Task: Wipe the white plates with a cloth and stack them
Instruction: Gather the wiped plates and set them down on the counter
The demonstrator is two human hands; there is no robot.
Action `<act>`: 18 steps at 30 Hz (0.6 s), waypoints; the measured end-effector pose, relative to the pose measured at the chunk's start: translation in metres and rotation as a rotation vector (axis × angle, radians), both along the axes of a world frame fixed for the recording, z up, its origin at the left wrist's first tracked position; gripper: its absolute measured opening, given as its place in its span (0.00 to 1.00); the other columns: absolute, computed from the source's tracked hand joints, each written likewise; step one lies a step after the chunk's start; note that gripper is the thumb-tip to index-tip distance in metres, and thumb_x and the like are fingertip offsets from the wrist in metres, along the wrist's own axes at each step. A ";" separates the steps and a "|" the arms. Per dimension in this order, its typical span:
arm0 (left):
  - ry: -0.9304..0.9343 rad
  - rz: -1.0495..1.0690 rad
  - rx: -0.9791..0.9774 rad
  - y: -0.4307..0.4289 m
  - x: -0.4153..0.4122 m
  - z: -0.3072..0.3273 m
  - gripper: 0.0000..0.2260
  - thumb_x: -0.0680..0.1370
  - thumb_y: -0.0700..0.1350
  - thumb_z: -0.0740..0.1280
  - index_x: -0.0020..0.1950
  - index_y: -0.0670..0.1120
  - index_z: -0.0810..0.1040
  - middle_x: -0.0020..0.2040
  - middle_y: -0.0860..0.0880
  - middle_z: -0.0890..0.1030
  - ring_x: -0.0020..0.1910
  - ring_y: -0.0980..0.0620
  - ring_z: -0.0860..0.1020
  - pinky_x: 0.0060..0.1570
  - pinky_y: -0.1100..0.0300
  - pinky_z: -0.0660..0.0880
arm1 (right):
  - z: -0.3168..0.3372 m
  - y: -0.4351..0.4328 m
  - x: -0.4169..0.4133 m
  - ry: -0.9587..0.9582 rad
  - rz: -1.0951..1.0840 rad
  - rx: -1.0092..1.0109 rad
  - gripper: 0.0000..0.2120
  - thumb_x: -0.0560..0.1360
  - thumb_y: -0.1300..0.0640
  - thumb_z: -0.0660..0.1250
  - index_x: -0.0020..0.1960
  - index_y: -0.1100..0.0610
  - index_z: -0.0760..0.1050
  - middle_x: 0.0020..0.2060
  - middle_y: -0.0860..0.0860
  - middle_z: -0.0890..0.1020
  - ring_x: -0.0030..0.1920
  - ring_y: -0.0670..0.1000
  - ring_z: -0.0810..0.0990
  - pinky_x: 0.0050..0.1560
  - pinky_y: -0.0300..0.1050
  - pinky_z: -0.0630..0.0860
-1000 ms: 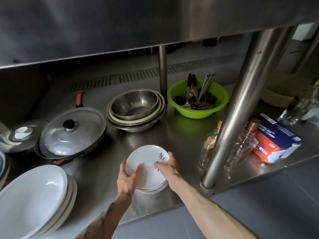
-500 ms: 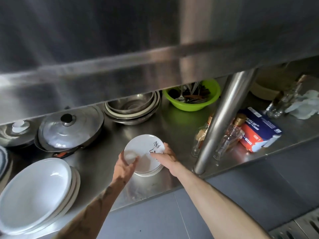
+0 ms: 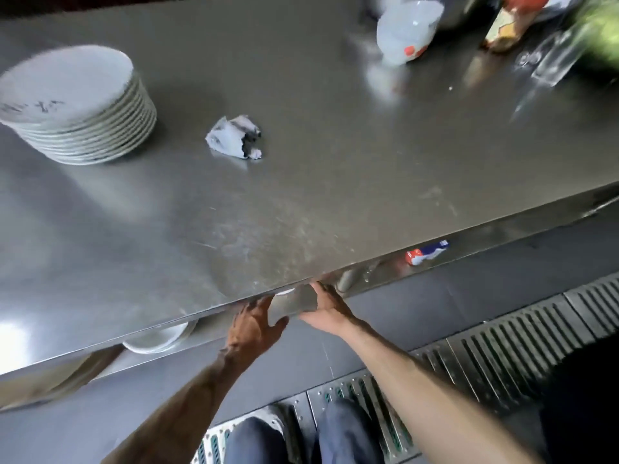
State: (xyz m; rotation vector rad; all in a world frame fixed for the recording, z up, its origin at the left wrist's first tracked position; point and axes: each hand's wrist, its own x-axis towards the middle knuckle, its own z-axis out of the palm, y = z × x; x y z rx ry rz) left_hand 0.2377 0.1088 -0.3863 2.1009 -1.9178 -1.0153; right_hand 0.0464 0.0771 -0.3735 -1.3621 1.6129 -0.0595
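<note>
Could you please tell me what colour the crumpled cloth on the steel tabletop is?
The cloth is whitish with dark smudges at one end; the head view shows it.

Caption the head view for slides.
Left hand and right hand reach under table edge; plate stack and cloth wait on top.

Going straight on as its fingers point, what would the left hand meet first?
Likely the white plate showing just under the tabletop edge; the left hand is close to it, though depth is unclear.

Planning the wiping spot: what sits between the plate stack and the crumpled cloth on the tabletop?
Nothing; between plate stack and cloth the tabletop is bare steel, per the head view.
</note>
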 end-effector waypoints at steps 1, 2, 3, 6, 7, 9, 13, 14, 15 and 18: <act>-0.015 -0.033 0.030 0.012 -0.004 0.023 0.31 0.77 0.57 0.72 0.78 0.48 0.71 0.75 0.40 0.73 0.73 0.40 0.72 0.70 0.51 0.70 | 0.025 0.012 -0.005 0.015 0.019 0.031 0.40 0.74 0.49 0.73 0.81 0.49 0.58 0.77 0.54 0.64 0.76 0.56 0.66 0.73 0.48 0.67; -0.032 -0.059 0.062 0.023 -0.008 0.046 0.33 0.79 0.58 0.70 0.81 0.50 0.66 0.79 0.41 0.67 0.77 0.42 0.67 0.73 0.52 0.66 | 0.051 0.023 -0.009 0.035 0.033 0.057 0.41 0.74 0.49 0.72 0.82 0.49 0.56 0.79 0.54 0.62 0.77 0.56 0.65 0.74 0.49 0.66; -0.043 -0.074 0.093 0.033 -0.011 0.068 0.34 0.79 0.60 0.69 0.82 0.53 0.62 0.81 0.43 0.63 0.79 0.44 0.63 0.75 0.53 0.63 | 0.076 0.034 -0.013 0.053 0.043 0.075 0.41 0.74 0.50 0.71 0.82 0.50 0.55 0.79 0.54 0.61 0.77 0.56 0.65 0.75 0.49 0.66; -0.045 -0.110 0.140 0.058 -0.021 0.142 0.35 0.80 0.64 0.66 0.83 0.56 0.57 0.83 0.46 0.59 0.81 0.46 0.60 0.75 0.52 0.63 | 0.155 0.060 -0.025 0.089 0.079 0.106 0.42 0.74 0.49 0.71 0.82 0.50 0.55 0.79 0.53 0.61 0.77 0.55 0.65 0.75 0.51 0.65; -0.039 -0.121 0.144 0.063 -0.023 0.169 0.35 0.80 0.64 0.66 0.83 0.57 0.57 0.83 0.46 0.60 0.81 0.46 0.60 0.75 0.52 0.63 | 0.182 0.065 -0.029 0.096 0.097 0.107 0.42 0.74 0.48 0.71 0.82 0.50 0.56 0.79 0.53 0.61 0.77 0.55 0.64 0.76 0.52 0.65; -0.031 -0.135 0.135 0.065 -0.026 0.221 0.35 0.80 0.64 0.66 0.83 0.55 0.59 0.81 0.46 0.63 0.79 0.46 0.63 0.75 0.51 0.65 | 0.235 0.067 -0.034 0.109 0.129 0.087 0.40 0.74 0.48 0.71 0.81 0.50 0.57 0.79 0.53 0.62 0.77 0.54 0.65 0.76 0.52 0.65; -0.024 -0.117 0.045 0.043 -0.024 0.316 0.31 0.78 0.62 0.68 0.79 0.53 0.68 0.73 0.46 0.76 0.69 0.44 0.76 0.66 0.52 0.74 | 0.333 0.042 -0.037 0.131 0.170 -0.039 0.37 0.75 0.48 0.72 0.79 0.51 0.62 0.76 0.55 0.67 0.75 0.55 0.68 0.74 0.48 0.66; -0.015 -0.102 0.013 0.035 -0.022 0.337 0.30 0.78 0.61 0.69 0.78 0.52 0.70 0.72 0.46 0.77 0.69 0.44 0.76 0.67 0.53 0.74 | 0.355 0.032 -0.037 0.131 0.174 -0.080 0.37 0.74 0.48 0.73 0.79 0.51 0.63 0.75 0.55 0.68 0.75 0.55 0.69 0.74 0.48 0.66; -0.011 -0.095 -0.024 0.024 -0.018 0.358 0.30 0.78 0.59 0.70 0.78 0.51 0.71 0.72 0.46 0.76 0.70 0.44 0.75 0.68 0.53 0.73 | 0.377 0.021 -0.035 0.134 0.182 -0.123 0.37 0.74 0.48 0.73 0.79 0.51 0.63 0.76 0.54 0.68 0.75 0.55 0.68 0.74 0.50 0.66; -0.052 -0.094 -0.160 -0.010 -0.005 0.418 0.31 0.78 0.58 0.71 0.79 0.49 0.70 0.75 0.43 0.74 0.73 0.43 0.73 0.71 0.51 0.70 | 0.436 -0.012 -0.030 0.145 0.215 -0.236 0.37 0.74 0.48 0.72 0.80 0.48 0.62 0.76 0.52 0.66 0.76 0.54 0.67 0.75 0.53 0.65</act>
